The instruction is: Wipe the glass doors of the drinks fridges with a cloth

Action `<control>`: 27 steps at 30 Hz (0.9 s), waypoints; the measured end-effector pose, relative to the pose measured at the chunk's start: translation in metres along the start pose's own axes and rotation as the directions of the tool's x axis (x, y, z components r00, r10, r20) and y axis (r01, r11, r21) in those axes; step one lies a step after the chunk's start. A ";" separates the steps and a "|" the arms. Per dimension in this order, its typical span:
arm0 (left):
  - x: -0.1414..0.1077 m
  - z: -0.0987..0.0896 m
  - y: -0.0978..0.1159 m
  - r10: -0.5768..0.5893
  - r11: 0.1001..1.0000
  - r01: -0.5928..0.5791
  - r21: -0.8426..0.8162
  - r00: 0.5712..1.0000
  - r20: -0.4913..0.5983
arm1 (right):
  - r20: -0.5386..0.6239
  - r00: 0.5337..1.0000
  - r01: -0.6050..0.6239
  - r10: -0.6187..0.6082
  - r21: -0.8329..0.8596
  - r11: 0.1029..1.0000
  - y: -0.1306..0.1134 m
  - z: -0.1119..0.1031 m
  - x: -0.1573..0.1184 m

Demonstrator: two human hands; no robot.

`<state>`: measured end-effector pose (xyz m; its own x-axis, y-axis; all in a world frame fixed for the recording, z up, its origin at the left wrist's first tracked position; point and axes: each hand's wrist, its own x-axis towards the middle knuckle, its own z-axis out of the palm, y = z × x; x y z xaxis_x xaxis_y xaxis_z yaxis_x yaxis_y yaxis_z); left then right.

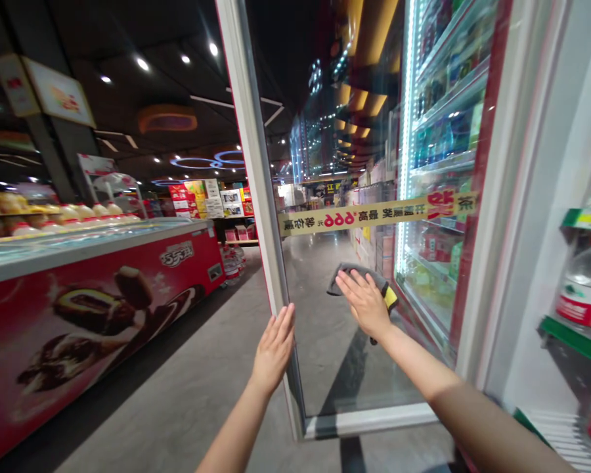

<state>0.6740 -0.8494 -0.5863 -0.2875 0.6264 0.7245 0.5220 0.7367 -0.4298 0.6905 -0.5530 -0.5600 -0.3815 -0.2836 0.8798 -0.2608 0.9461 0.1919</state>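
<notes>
A framed glass door stands swung open in front of me. My left hand rests against the lower left side of its pale frame, fingers straight and close together, the thumb hidden. Pressed against the glass is a grey cleaning cloth with a yellow patch, under my right hand. The right fingers lie over the cloth, and the palm side is out of sight. Above that hand, a yellow sticker strip with mirrored lettering crosses the pane.
On the right, an open cooler has green-edged shelves with large water bottles. A red ice cream chest freezer stands at left, white-capped bottles behind it. Lit drink shelves show in the glass. Grey floor runs between freezer and door.
</notes>
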 end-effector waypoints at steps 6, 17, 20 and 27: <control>0.006 0.004 0.002 -0.029 0.999 0.027 0.019 0.992 0.125 | 0.081 0.958 0.263 -0.277 0.143 0.954 -0.025 0.015 0.000; -0.003 0.013 -0.001 -0.153 0.985 0.157 -0.066 0.986 0.072 | 0.060 0.956 0.275 -0.288 0.159 0.948 -0.053 0.030 0.033; -0.007 0.019 -0.005 -0.147 0.983 0.153 -0.101 0.987 0.072 | 0.056 0.860 0.487 -0.507 0.205 0.849 -0.049 0.034 0.034; -0.014 0.030 -0.006 -0.163 0.983 0.161 -0.091 0.987 -0.011 | -0.030 0.945 0.325 -0.324 0.046 0.944 -0.057 0.026 0.078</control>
<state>0.6507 -0.8555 -0.6099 -0.3598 0.4952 0.7908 0.5396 0.8019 -0.2566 0.6526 -0.6335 -0.5137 -0.2492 -0.5702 0.7828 -0.4116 0.7940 0.4473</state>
